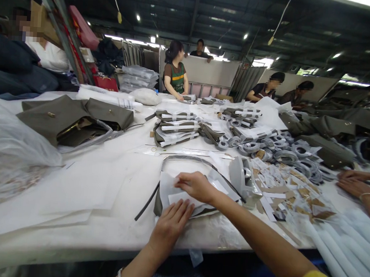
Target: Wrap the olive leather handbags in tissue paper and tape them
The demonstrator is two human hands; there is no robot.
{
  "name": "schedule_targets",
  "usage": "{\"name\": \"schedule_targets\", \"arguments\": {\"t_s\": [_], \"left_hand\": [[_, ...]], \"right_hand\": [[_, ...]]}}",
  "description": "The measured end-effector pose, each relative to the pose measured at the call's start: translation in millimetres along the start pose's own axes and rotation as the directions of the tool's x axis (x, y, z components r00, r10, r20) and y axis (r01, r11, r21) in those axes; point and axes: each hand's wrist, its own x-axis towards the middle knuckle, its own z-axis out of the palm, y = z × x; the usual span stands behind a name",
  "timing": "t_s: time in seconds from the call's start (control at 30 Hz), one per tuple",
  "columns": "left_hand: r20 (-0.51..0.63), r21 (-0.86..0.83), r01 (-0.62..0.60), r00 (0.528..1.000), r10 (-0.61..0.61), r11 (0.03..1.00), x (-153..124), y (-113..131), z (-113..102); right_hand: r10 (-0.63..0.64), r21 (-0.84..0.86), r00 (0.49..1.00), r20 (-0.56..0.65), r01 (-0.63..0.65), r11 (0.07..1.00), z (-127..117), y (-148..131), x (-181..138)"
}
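Observation:
My left hand (171,224) lies flat with fingers stretched out on white wrapping paper (169,190) that covers an olive-grey bag strap (146,203). My right hand (196,185) rests just beyond it, fingers curled in a pinch on the paper's upper edge. The strap curves in a loop (183,158) away from both hands across the white table (84,191). A grey folded piece (243,177) stands right of my right hand.
Olive handbags (70,119) lie at the left and a clear plastic bag (11,149) nearer. Wrapped straps (176,127), coiled straps (284,155) and paper scraps (291,195) fill the middle and right. Another person's hands (354,184) rest at the right edge. White rolls (347,244) lie near right. Workers sit beyond.

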Motion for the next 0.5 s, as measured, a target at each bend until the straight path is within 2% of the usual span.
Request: {"name": "schedule_targets", "arguments": {"t_s": [0.1, 0.2, 0.3, 0.5], "left_hand": [[-0.029, -0.048, 0.021, 0.999, -0.022, 0.999, 0, 0, -1], [-0.022, -0.098, 0.054, 0.998, -0.056, 0.994, -2, 1, 0], [-0.041, -0.126, 0.075, 0.996, -0.081, 0.989, -5, 2, 2], [-0.103, -0.124, 0.163, 0.979, -0.176, 0.979, -10, 5, 6]], "right_hand": [[-0.006, -0.004, 1.000, 0.023, 0.007, 1.000, 11, 5, -42], [-0.003, 0.082, 0.999, -0.040, 0.007, 0.997, 23, 16, -68], [-0.018, 0.155, 0.994, -0.110, 0.035, 0.987, 31, 21, -78], [-0.022, 0.151, 0.983, -0.182, 0.050, 0.987, 36, 15, -85]]}}
